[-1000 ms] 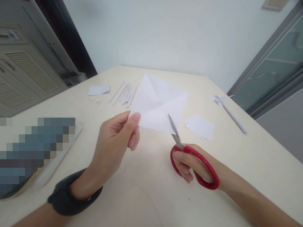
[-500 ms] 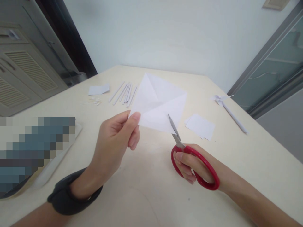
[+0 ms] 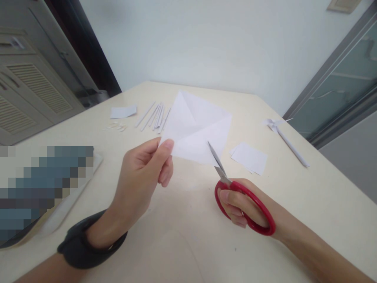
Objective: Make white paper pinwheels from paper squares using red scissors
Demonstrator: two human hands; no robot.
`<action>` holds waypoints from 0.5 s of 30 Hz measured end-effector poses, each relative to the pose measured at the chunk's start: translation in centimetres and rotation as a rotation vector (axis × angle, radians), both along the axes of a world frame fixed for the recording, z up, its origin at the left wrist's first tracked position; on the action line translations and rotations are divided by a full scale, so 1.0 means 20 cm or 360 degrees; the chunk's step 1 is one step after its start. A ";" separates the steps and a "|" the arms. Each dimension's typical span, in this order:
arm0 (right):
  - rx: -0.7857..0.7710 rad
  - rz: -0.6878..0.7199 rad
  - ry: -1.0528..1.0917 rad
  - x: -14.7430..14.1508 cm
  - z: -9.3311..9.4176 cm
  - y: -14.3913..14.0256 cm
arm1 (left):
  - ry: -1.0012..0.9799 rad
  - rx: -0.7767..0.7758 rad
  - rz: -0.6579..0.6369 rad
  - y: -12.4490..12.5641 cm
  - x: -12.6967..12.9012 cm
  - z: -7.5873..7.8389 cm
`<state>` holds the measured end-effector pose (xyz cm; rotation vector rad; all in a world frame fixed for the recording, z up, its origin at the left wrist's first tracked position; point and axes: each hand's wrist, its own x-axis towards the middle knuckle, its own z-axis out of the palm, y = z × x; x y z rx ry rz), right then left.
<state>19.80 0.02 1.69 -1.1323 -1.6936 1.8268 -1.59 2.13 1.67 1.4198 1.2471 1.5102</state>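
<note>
The left hand point(image 3: 144, 169) pinches the near left corner of a creased paper square point(image 3: 197, 129) between thumb and fingers, and the square fans out from it towards two o'clock. The right hand point(image 3: 235, 204) is wrapped around the red handles of a pair of scissors point(image 3: 225, 179), whose long axis points at eleven. The hands are well apart. The blades stand parted at the square's near right corner: one lies across the paper; whether the other sits under it I can't tell. So the left hand is nearer the paper, touching it, while the right meets it only through the steel.

From the square, rolled paper sticks point(image 3: 158, 118) lie at ten o'clock, a folded paper piece point(image 3: 123, 112) beyond them. Loose paper slips point(image 3: 249, 158) sit at four, and a paper pinwheel point(image 3: 291, 147) at three, all on the table point(image 3: 182, 251). I see nothing between the blades and the paper.
</note>
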 end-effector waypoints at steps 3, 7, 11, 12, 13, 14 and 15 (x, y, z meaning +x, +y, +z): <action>-0.0040 -0.0052 0.0072 0.00 0.00 0.00 | -0.0007 0.0000 0.0001 0.00 0.00 0.00; -0.0057 -0.0042 0.0236 -0.01 -0.01 0.00 | -0.0033 -0.0010 -0.0025 -0.01 0.00 0.01; -0.0082 -0.0053 0.0322 -0.02 -0.01 -0.01 | -0.0034 0.0000 -0.0028 -0.01 0.00 0.01; -0.0101 -0.0060 0.0338 -0.02 -0.01 -0.02 | -0.0021 0.0007 -0.0028 -0.01 0.00 0.01; -0.0118 -0.0063 0.0358 -0.02 -0.01 -0.02 | 0.0003 0.0019 -0.0028 -0.01 0.00 0.01; -0.0132 -0.0061 0.0376 -0.02 -0.01 -0.02 | 0.0056 0.0047 -0.0014 -0.01 0.00 0.01; -0.0142 -0.0053 0.0393 -0.02 -0.01 -0.03 | 0.0126 0.0082 0.0007 -0.01 0.00 0.01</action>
